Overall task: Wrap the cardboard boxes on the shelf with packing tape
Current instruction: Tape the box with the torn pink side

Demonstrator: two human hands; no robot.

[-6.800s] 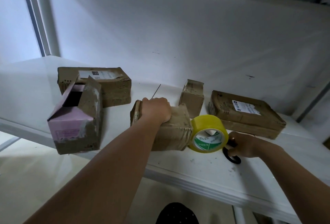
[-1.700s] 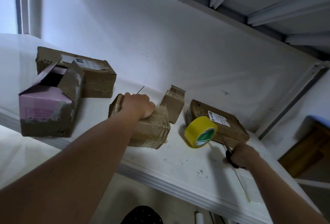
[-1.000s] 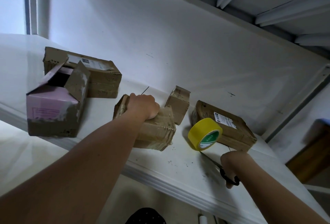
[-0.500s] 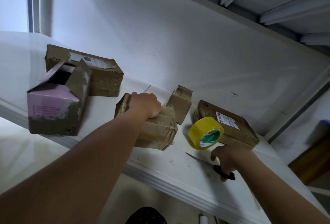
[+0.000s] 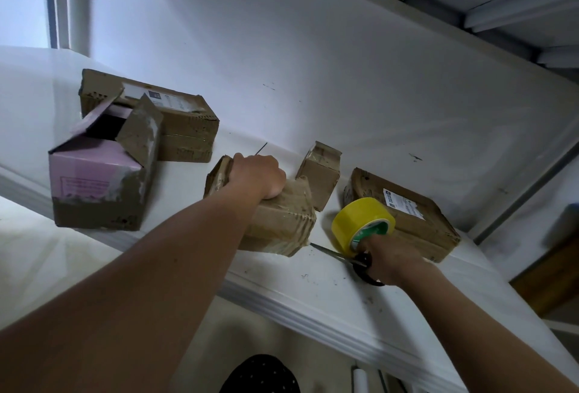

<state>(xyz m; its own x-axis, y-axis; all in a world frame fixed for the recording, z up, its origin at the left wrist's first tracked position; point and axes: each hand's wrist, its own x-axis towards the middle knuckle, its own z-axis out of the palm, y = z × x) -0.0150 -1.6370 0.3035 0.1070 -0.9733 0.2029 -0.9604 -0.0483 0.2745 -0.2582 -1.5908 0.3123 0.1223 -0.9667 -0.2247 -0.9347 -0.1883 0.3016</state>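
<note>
Five cardboard boxes on white shelf before me. My left hand grips top of taped middle box. My right hand holds scissors, fingers seemingly touching yellow tape roll just beside that box.

We count five cardboard boxes on the shelf: an open pink one, a labelled one behind it, a taped one, a small one and a flat one. We see one roll of yellow tape and one pair of scissors.
</note>
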